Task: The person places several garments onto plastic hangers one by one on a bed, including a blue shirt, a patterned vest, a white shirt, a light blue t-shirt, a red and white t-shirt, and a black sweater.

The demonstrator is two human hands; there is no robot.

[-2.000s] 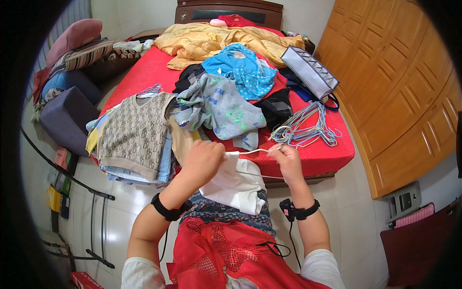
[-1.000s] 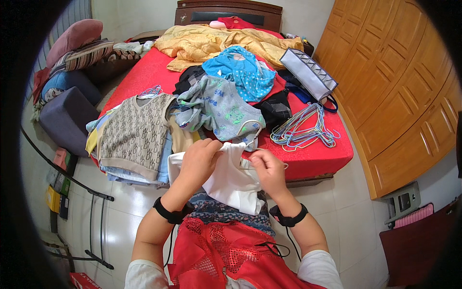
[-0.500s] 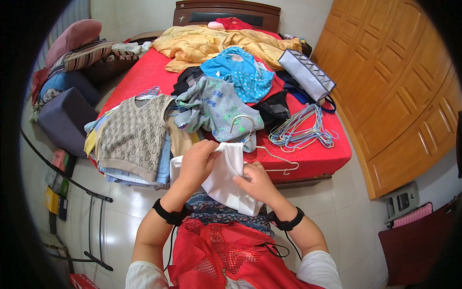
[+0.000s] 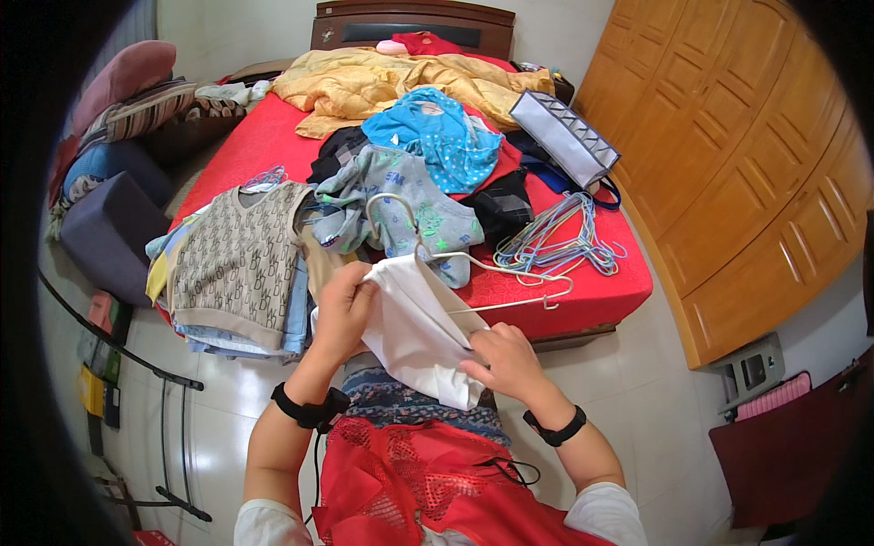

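Observation:
A white garment (image 4: 414,323) hangs between my hands in front of the bed's near edge; its exact kind cannot be told. My left hand (image 4: 341,314) is closed on its upper left edge. My right hand (image 4: 505,361) pinches the opposite edge, lower down. A pale wire hanger (image 4: 523,271) is partly inside the cloth: its hook stands up beyond the garment and its right arm sticks out bare. The left part of the hanger is hidden by the fabric. Just beyond lies a grey printed child's top (image 4: 401,187).
Left on the red-covered bed (image 4: 237,150) lies a stack of clothes topped by a patterned beige vest (image 4: 241,259). Loose hangers (image 4: 564,238) sit near the right corner, a grey-white storage box (image 4: 564,136) behind them. Blue clothing (image 4: 437,136) and a yellow quilt (image 4: 391,82) lie farther back.
My right hand has moved right and down, stretching the white garment wider. The hanger has tilted, its hook shifting left. The whole view has shifted slightly.

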